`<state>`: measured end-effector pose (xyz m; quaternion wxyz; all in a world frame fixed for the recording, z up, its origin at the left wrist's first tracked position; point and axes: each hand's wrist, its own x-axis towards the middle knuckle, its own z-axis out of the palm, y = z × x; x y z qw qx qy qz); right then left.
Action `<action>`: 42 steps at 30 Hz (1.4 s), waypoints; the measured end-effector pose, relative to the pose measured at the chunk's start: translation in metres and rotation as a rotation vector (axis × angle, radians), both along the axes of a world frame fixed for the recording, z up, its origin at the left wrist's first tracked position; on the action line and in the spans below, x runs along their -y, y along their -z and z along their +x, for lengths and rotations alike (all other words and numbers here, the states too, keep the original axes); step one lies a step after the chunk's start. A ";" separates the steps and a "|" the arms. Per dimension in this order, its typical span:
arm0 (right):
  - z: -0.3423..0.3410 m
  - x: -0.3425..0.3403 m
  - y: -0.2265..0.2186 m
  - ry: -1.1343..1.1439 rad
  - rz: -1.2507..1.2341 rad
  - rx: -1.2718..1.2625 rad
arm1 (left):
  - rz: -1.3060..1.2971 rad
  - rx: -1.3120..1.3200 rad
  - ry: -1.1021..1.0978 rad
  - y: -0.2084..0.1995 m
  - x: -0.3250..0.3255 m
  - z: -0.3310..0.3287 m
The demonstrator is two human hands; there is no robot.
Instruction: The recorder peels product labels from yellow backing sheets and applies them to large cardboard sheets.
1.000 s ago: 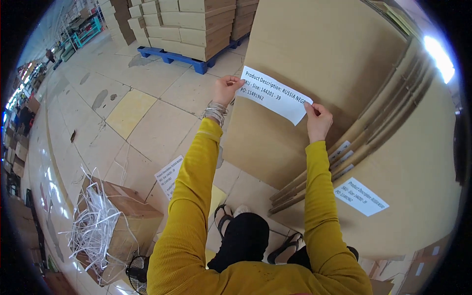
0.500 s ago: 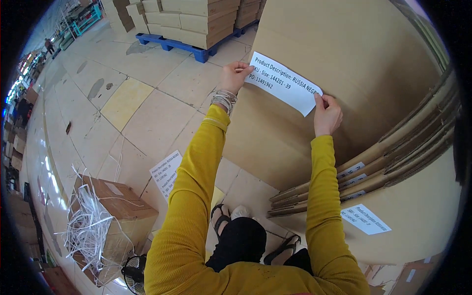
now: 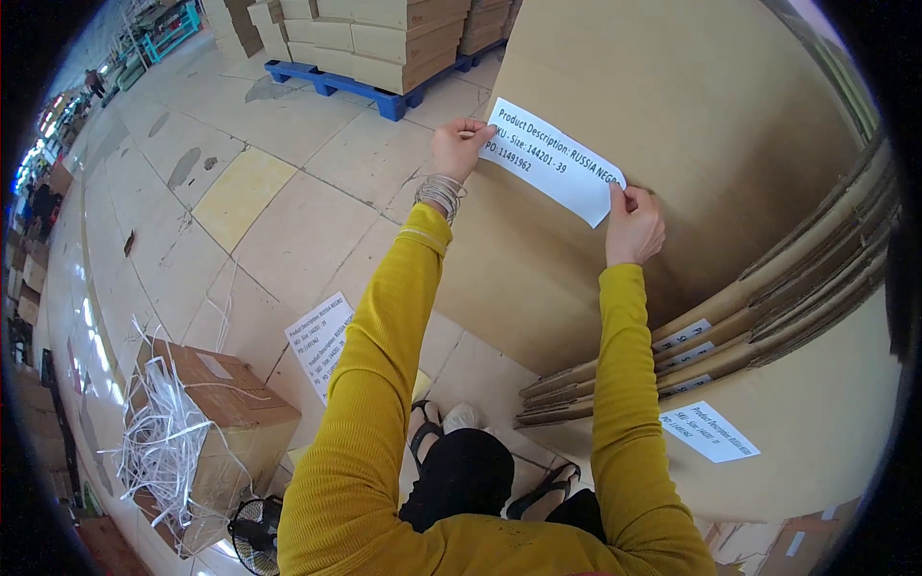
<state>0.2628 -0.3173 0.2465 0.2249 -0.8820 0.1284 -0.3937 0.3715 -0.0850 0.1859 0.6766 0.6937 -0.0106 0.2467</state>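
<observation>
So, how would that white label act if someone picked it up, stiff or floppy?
The white label would probably flop, as it bows between the left hand and the right hand. It is likely very light, since it looks like a thin sheet. It may crease easily if pushed, given its softly curving edges.

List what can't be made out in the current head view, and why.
Head view:
White label: its front hides its back, so contact with the cardboard sheet is unclear.
Loose printed sheet: partly hidden by the left sleeve.
Stacked boxes: cut off by the upper edge.
Distant person: too small to tell their activity.
</observation>
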 end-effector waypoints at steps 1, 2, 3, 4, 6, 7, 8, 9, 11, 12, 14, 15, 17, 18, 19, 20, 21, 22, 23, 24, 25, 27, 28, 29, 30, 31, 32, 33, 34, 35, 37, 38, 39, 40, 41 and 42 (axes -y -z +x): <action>0.000 0.002 0.000 -0.005 0.000 0.011 | -0.006 -0.005 -0.018 0.000 0.003 -0.001; -0.001 0.004 0.001 -0.009 -0.001 0.021 | -0.006 -0.009 -0.015 0.000 0.006 -0.002; -0.001 0.006 0.003 -0.012 -0.001 0.022 | -0.022 0.001 -0.001 0.002 0.005 -0.001; 0.000 0.009 0.006 -0.022 -0.007 0.039 | -0.039 0.010 0.013 0.006 0.005 0.000; -0.005 0.007 0.005 -0.038 -0.014 0.052 | -0.114 0.070 -0.026 0.015 0.007 0.000; -0.010 0.002 -0.001 0.002 0.037 0.040 | -0.189 0.129 -0.065 0.022 0.006 -0.001; -0.014 -0.002 -0.002 0.042 0.086 0.023 | -0.191 0.117 -0.072 0.033 0.001 -0.005; -0.015 0.000 0.002 0.045 0.080 0.012 | -0.128 0.064 -0.041 0.041 -0.003 -0.008; -0.017 0.004 0.020 -0.062 0.102 0.133 | -0.072 -0.020 -0.011 0.071 -0.011 -0.022; -0.023 0.004 0.034 -0.061 0.096 0.094 | -0.031 -0.095 -0.059 0.096 -0.015 -0.032; -0.048 -0.007 0.067 -0.231 0.172 0.122 | 0.015 -0.240 -0.133 0.158 -0.041 -0.070; -0.065 -0.016 0.090 -0.246 0.186 0.047 | 0.058 -0.366 -0.125 0.197 -0.061 -0.098; -0.125 -0.007 0.155 -0.512 0.063 -0.421 | 0.142 -0.601 -0.113 0.250 -0.053 -0.163; -0.161 -0.005 0.183 -0.614 -0.001 -0.642 | 0.150 -0.684 -0.098 0.280 -0.055 -0.210; -0.187 -0.010 0.214 -0.737 -0.061 -0.829 | 0.145 -0.769 -0.126 0.311 -0.066 -0.252; -0.221 -0.012 0.253 -0.750 -0.073 -1.038 | 0.139 -0.841 -0.152 0.334 -0.073 -0.286; -0.250 -0.011 0.285 -0.745 -0.092 -1.243 | 0.026 -0.869 -0.107 0.348 -0.067 -0.320; -0.269 -0.013 0.299 -0.733 -0.074 -1.275 | -0.090 -0.897 -0.064 0.353 -0.058 -0.357; -0.283 -0.020 0.308 -0.676 -0.041 -1.320 | -0.020 -0.915 0.017 0.350 -0.051 -0.383; -0.294 -0.024 0.315 -0.618 -0.012 -1.357 | 0.049 -0.924 0.099 0.344 -0.043 -0.404; -0.297 -0.025 0.324 -0.614 -0.004 -1.360 | -0.030 -0.910 0.181 0.334 -0.034 -0.415; -0.288 -0.031 0.338 -0.621 0.139 -1.243 | 0.045 -0.877 0.317 0.312 -0.019 -0.433; -0.284 -0.039 0.335 -0.625 0.134 -1.212 | 0.196 -0.844 0.371 0.305 -0.012 -0.435; -0.281 -0.048 0.329 -0.575 0.123 -1.227 | 0.439 -0.697 0.391 0.298 -0.002 -0.437; -0.269 -0.055 0.322 -0.517 0.107 -1.221 | 0.679 -0.523 0.396 0.292 0.007 -0.431; -0.257 -0.059 0.307 -0.485 0.124 -1.151 | 0.752 -0.547 0.470 0.271 0.016 -0.414; -0.249 -0.069 0.283 -0.465 0.144 -1.083 | 0.833 -0.579 0.531 0.247 0.020 -0.401; -0.243 -0.082 0.258 -0.537 0.184 -0.925 | 0.725 -0.447 0.395 0.244 0.024 -0.393; -0.235 -0.093 0.234 -0.599 0.218 -0.775 | 0.605 -0.316 0.278 0.245 0.029 -0.380; -0.224 -0.104 0.204 -0.601 0.208 -0.728 | 0.638 -0.133 0.136 0.258 0.026 -0.359; -0.208 -0.108 0.147 -0.715 0.189 -0.651 | 0.533 0.023 0.010 0.228 0.032 -0.306; -0.201 -0.107 0.124 -0.704 0.183 -0.622 | 0.427 0.125 -0.124 0.213 0.034 -0.283; -0.191 -0.109 0.101 -0.807 0.226 -0.461 | -0.447 -0.089 0.114 0.223 0.035 -0.261; -0.182 -0.105 0.085 -0.889 0.260 -0.309 | -0.495 -0.105 0.080 0.208 0.037 -0.227; -0.191 -0.098 0.057 -0.916 0.242 -0.242 | -0.522 -0.069 0.028 0.163 0.028 -0.203; -0.194 -0.080 0.045 -0.949 0.098 -0.181 | -0.528 -0.052 0.045 0.109 0.030 -0.195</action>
